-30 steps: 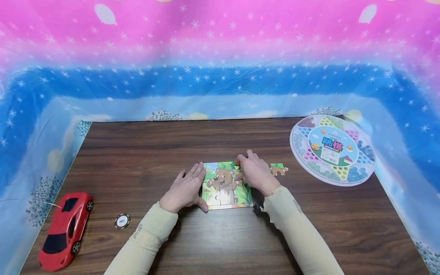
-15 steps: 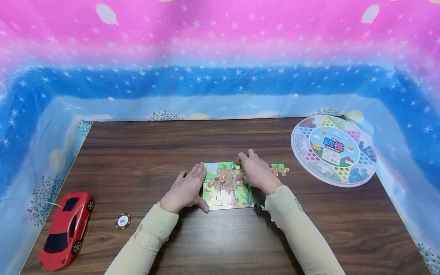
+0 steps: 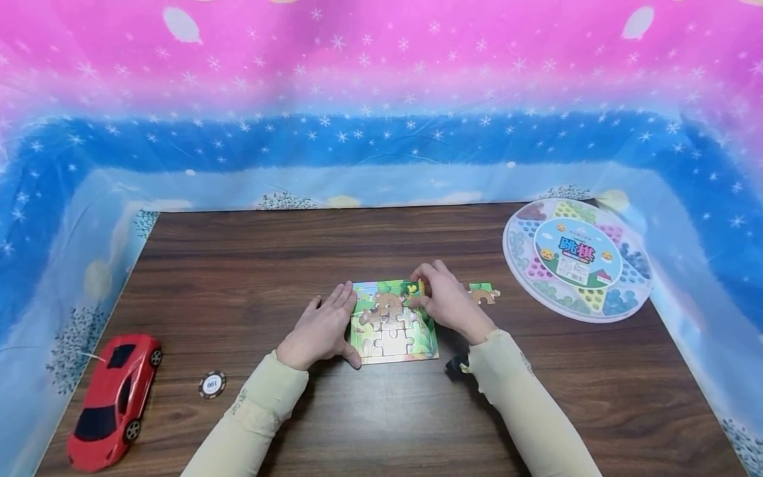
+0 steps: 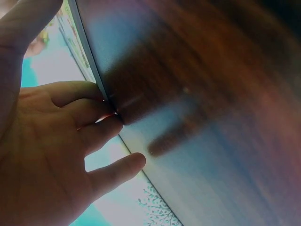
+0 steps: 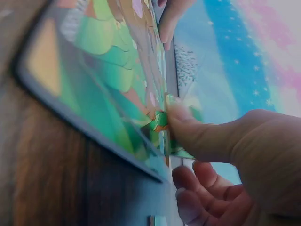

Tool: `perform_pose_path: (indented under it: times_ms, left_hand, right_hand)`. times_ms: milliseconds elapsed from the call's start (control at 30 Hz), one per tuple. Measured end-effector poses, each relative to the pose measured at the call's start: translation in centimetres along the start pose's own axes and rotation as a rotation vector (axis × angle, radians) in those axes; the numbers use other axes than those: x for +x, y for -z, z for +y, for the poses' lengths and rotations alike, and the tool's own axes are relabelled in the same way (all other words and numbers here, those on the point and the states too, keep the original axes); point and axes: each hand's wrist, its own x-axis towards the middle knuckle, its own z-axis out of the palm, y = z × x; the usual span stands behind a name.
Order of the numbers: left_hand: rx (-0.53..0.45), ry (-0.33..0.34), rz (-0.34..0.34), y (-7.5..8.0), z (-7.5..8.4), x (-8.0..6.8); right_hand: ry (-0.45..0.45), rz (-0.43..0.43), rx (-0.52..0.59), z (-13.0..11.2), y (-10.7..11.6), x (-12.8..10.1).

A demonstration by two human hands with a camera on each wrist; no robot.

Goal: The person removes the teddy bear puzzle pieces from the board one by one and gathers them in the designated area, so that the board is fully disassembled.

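- Two bare hands are at the bear puzzle: the left hand (image 3: 322, 326) has its fingers stretched out along the puzzle's left edge, with its thumb at the near left corner.
- Right fingers and thumb of the right hand (image 3: 451, 299) pinch one puzzle piece (image 3: 421, 287) at the puzzle's far right corner; the piece is tipped up.
- Big Chinese letters, 跳棋, are on one round board game (image 3: 577, 262), to the right of the puzzle and farther back.
- One round chip (image 3: 212, 384) says 100, upside down, left of the puzzle and a bit nearer the person.
- Both pale sleeves (image 3: 262, 391) have tiny writing that is too small to read.
- One bear puzzle (image 3: 390, 318) lies on the brown table (image 3: 357, 424). It is shiny, with a brown bear, green leaves and curvy cut lines.
- One loose piece (image 3: 485, 293), green and brown, lies just right of the puzzle, past the right hand.
- One red toy car (image 3: 114, 401) with black windows sits well to the left of the puzzle, nearer the person.
- Pink and blue cloth (image 3: 381, 139) with white snowflakes hangs behind the puzzle.
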Motion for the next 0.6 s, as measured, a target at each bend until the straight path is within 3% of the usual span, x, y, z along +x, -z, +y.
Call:
perform_pose_path:
  times_ms: [167,300,433,600]
  left_hand:
    - [0.004,0.007,-0.006,-0.1,0.0,0.1]
    - [-0.001,-0.003,-0.014,-0.1,0.2,0.2]
    - [0.001,-0.008,-0.018,0.0,0.3,0.3]
    - [0.003,0.006,-0.029,0.1,0.3,0.2]
  right_hand:
    - [0.035,0.113,0.118,0.7,0.6,-1.0]
    - [-0.009,0.207,0.160,2.7,3.5,-2.6]
    - [-0.141,0.266,0.002,5.9,7.5,-4.3]
    - [-0.246,0.172,-0.106,8.6,9.9,-5.2]
